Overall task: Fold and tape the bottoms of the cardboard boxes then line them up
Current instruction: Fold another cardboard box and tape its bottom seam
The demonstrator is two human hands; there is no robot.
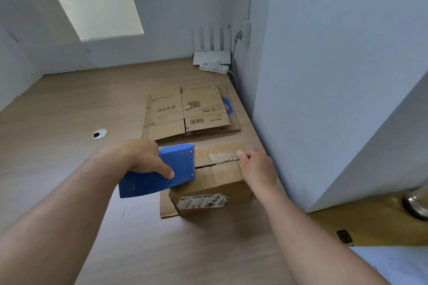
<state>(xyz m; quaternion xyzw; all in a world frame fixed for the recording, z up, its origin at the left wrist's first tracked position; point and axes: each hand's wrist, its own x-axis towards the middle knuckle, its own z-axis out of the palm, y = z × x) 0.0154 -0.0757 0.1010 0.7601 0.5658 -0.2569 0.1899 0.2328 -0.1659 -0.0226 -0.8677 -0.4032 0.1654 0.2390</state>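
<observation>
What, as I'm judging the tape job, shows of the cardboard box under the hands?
The cardboard box is brown corrugated board, standing on the desk, closed flaps upward. A dark, ragged seam crosses its top. A torn white label marks the near side; a loose flap lies flat at its base. The left hand holds a blue tape dispenser at the seam's left end; the right hand rests, fingers curled, at its right.
</observation>
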